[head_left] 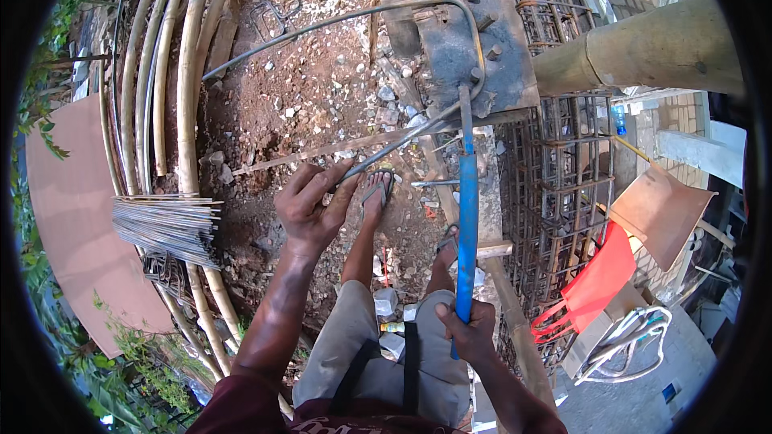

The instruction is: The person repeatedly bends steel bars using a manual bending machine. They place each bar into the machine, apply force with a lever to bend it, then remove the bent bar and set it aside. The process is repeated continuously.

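My left hand (310, 205), just left of the frame's centre, pinches one end of the rod (398, 145) between thumb and fingers. My right hand (468, 325), at the lower middle right, is wrapped around the bottom of the blue lever (467, 233), whose bare tip meets the plate (442, 56) near the rod.

The rod climbs from my left fingers toward the upper right, turns near the pegs (494, 51) at the plate, rounds a second corner at the top and runs back down toward the upper left. I judge it stiff and springy, light enough for one hand at this end, though the long far arm probably makes it want to swing. It looks smooth where I pinch it, so it may twist in a loose grip; nothing about it seems fragile. The straight stretch close to the end is the place to take hold, well clear of the pegs (they could nip a fingertip badly).

The lever looks rigid and heavier than the rod; I expect it to pull best low down, where my right hand is. The bundle (165, 229) of thin rods lies at the middle left, across the bamboo (187, 112).
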Available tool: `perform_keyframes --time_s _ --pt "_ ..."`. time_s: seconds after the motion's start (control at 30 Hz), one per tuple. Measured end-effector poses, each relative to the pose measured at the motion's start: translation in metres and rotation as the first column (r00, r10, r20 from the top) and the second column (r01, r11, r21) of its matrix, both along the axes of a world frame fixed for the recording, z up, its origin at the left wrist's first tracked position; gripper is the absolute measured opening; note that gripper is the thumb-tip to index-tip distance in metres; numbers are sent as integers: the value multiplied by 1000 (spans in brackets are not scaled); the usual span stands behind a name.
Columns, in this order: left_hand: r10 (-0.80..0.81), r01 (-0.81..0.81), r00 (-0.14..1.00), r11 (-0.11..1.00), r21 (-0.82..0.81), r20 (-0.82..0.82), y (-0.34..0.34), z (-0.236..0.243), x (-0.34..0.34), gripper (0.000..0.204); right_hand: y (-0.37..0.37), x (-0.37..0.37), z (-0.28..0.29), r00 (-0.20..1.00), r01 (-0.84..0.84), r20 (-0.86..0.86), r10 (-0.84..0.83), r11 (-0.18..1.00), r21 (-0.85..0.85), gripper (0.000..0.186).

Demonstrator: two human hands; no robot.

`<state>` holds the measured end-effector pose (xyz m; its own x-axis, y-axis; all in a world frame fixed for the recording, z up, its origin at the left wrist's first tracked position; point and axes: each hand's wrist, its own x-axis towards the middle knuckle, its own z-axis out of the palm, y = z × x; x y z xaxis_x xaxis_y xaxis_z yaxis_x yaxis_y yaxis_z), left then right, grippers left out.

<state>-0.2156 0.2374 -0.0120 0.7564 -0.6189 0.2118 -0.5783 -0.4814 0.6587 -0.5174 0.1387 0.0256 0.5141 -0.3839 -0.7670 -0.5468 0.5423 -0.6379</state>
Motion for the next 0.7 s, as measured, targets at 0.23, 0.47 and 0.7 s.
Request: perform_keyframes --time_s 0.23,0.47,0.7 --pt "-175 168 982 981 97 75 -15 24 68 40 87 59 -7 964 264 1 -266 957 121 43" --pt "-291 171 913 909 380 285 -97 40 79 133 79 51 -4 976 219 -34 -217 974 65 39" --pt "-400 240 893 813 531 208 -97 39 89 131 58 45 -16 990 110 -87 -112 994 -23 50"
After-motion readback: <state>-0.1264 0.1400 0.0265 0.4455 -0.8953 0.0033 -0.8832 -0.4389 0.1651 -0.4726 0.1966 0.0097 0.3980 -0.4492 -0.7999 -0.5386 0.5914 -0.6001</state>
